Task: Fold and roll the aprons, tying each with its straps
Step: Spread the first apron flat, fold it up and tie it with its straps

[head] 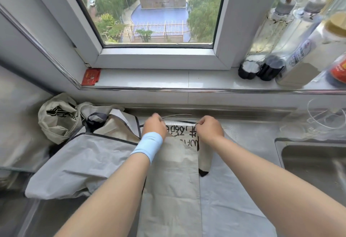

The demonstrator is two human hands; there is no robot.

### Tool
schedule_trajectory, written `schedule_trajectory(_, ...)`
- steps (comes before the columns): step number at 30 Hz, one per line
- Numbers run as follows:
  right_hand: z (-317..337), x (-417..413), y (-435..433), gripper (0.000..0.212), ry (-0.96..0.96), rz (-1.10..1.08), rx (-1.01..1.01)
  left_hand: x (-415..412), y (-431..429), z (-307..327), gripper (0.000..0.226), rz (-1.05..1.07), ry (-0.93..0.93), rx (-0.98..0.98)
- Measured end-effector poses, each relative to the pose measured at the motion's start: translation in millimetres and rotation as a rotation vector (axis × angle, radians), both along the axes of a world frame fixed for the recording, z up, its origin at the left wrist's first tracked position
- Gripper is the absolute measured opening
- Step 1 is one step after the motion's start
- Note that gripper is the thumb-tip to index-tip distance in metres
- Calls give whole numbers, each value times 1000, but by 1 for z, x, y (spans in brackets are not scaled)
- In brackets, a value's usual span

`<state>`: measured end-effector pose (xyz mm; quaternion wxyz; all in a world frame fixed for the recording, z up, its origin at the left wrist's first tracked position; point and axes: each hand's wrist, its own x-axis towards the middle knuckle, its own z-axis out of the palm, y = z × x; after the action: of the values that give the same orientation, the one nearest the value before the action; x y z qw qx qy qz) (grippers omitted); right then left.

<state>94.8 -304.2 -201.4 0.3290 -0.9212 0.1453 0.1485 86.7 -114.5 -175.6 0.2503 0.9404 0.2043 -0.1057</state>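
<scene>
While the folded apron (170, 190) lies along the middle of the counter (252, 133), its top at the back edge, the left hand (154, 126) and the right hand (209, 128) each pinch that top hem; other aprons (78, 161) sit heaped at the back left corner.

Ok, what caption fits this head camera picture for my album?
Left hand and right hand pinch the far edge of a folded grey apron on a steel counter below a window.
</scene>
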Motion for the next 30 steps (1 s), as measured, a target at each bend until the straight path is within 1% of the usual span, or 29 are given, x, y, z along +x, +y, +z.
schedule_trajectory(1, -1, 3, -2, 14, 23, -27, 30, 6, 4, 6, 23, 85, -157, -59)
schedule_trajectory(2, -1, 6, -4, 18, 44, -40, 51, 9, 6, 11, 31, 108, -275, -99)
schedule_trajectory(3, -3, 9, -6, 21, 65, -47, 71, 10, 7, 14, 39, 84, -344, -115)
schedule_trajectory(4, -5, 10, -7, 22, 88, -50, 96, 9, 9, 13, 43, 34, -375, -117)
schedule_trajectory(5, -7, 11, -7, 21, 108, -56, 132, 6, 9, 10, 41, -30, -375, -105)
schedule_trajectory(6, -8, 10, -8, 19, 119, -61, 158, 1, 9, 6, 35, -96, -354, -69)
schedule_trajectory(7, -10, 9, -8, 23, 102, -53, 159, -6, 9, 0, 29, -159, -316, -11)
schedule_trajectory(9, -12, 2, -8, 51, 59, -16, 123, -22, 7, -9, 24, -243, -214, 67)
schedule_trajectory(10, -11, -5, -7, 56, 18, 4, 126, -32, 5, -14, 24, -280, -144, 89)
schedule_trajectory(11, -9, -15, -6, 54, -46, 35, 121, -42, 5, -20, 24, -334, -75, 121)
schedule_trajectory(12, -6, -27, -4, 48, -127, 86, 73, -52, 5, -27, 26, -397, -3, 162)
schedule_trajectory(13, -6, -41, -1, 42, -225, 156, -15, -61, 5, -33, 34, -444, 64, 183)
schedule_trajectory(14, -8, -57, 1, 36, -301, 224, -116, -70, 7, -39, 49, -475, 132, 177)
schedule_trajectory(15, -11, -75, 5, 31, -350, 273, -198, -78, 8, -44, 66, -490, 201, 160)
schedule_trajectory(16, -18, -92, 10, 31, -357, 308, -258, -84, 9, -46, 80, -497, 270, 157)
schedule_trajectory(17, -24, -110, 15, 38, -330, 338, -299, -88, 9, -48, 87, -502, 330, 174)
schedule_trajectory(19, -34, -136, 26, 63, -162, 384, -317, -94, 8, -48, 89, -489, 410, 216)
schedule_trajectory(21, -42, -144, 30, 78, -6, 458, -316, -100, 8, -46, 85, -464, 397, 262)
schedule_trajectory(22, -45, -141, 30, 81, 26, 507, -322, -104, 8, -44, 82, -460, 342, 286)
schedule_trajectory(25, -41, -116, 27, 83, 37, 619, -352, -126, 11, -37, 65, -506, 93, 322)
schedule_trajectory(26, -39, -107, 26, 83, 47, 636, -353, -135, 12, -37, 64, -542, 63, 309)
schedule_trajectory(27, -35, -98, 24, 82, 61, 641, -346, -144, 13, -39, 71, -579, 80, 283)
schedule_trajectory(28, -33, -91, 22, 81, 61, 640, -333, -152, 14, -42, 83, -613, 134, 267)
schedule_trajectory(30, -29, -89, 21, 76, -3, 629, -323, -160, 17, -50, 104, -664, 250, 288)
